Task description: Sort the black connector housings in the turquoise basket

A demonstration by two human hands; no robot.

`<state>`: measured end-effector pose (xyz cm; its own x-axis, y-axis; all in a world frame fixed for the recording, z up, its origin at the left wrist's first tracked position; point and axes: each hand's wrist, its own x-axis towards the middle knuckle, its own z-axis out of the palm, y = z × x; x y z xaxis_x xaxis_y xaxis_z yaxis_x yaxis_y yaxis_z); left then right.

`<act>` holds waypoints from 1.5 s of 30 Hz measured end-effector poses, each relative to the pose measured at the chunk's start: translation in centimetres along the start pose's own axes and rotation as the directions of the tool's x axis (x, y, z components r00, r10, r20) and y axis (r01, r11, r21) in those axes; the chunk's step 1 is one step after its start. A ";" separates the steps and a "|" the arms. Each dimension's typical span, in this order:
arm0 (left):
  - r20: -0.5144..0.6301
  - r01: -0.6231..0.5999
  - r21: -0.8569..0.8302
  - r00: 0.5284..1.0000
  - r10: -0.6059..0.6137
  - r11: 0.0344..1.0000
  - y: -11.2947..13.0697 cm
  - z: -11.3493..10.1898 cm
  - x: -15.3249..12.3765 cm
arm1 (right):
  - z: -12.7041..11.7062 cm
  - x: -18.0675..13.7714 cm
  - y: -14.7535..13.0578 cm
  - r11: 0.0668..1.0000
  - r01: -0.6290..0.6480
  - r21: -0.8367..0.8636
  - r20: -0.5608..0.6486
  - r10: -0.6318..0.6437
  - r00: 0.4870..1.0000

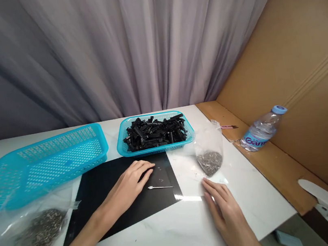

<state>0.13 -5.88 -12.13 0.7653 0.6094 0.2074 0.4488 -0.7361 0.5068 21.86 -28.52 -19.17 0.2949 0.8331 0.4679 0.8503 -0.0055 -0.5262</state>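
Observation:
My left hand (132,181) rests over a black mat (105,181), its thumb and fingers apart with nothing visible between them. Beside its fingertips lie several tiny pieces (160,180), too small to name. A thin silver tool (160,187), like a small screwdriver, lies on the mat just right of that hand. My right hand (224,208) is on the white table, thumb apart from the stretched fingers. Its fingertips are close to a clear plastic bag (210,159) of small metal bits; whether they touch it I cannot tell.
A blue basket (157,150) full of black plastic parts (153,132) stands behind the mat. Left of it is another blue basket (65,164). A second bag (39,236) of small bits lies front left. A water bottle (260,131) and a pencil-like stick (228,127) are at right.

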 end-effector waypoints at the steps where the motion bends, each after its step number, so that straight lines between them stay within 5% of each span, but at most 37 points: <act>1: -0.008 -0.002 -0.027 1.000 0.002 1.000 -1.0 0.4 -0.5 | 0.0 0.4 -0.7 1.000 -0.005 0.019 0.007 0.005 1.000; 5: -0.021 -0.042 -0.055 0.999 0.041 0.998 -2.2 1.8 -1.9 | -0.8 -0.2 -0.7 0.991 -0.089 -0.096 -0.061 0.083 0.995; 11: 0.025 -0.142 0.177 0.990 0.140 0.974 1.3 3.6 -3.3 | -0.7 -3.9 2.1 0.942 -0.056 -0.330 -0.086 0.029 0.996; 21: -0.039 -0.093 -0.115 0.995 0.089 0.989 0.1 4.4 -1.1 | 1.2 0.9 -1.9 0.997 0.007 -0.079 -0.001 -0.007 1.000; 27: 0.090 0.027 -0.221 0.996 -0.007 0.975 -0.5 2.4 0.7 | 0.5 2.7 -0.8 0.990 -0.078 0.118 0.031 0.074 0.997; 32: 0.098 0.047 -0.240 0.995 -0.024 0.970 -1.6 3.1 1.3 | -0.4 4.1 0.9 0.976 -0.098 0.192 0.011 0.097 0.995; 39: 0.112 0.070 -0.292 0.993 -0.039 0.954 -0.1 3.2 1.0 | -2.0 6.1 1.9 0.976 -0.087 0.202 0.138 0.060 0.989; 45: 0.116 0.011 -0.167 0.993 0.009 0.986 1.5 2.8 -0.2 | -1.0 6.3 1.7 0.992 -0.110 0.070 0.203 0.094 0.975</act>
<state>1.91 -7.91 -13.79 0.8176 0.5646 0.1132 0.3738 -0.6699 0.6414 25.64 -23.84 -16.37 0.2787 0.9237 0.2629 0.7804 -0.0583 -0.6225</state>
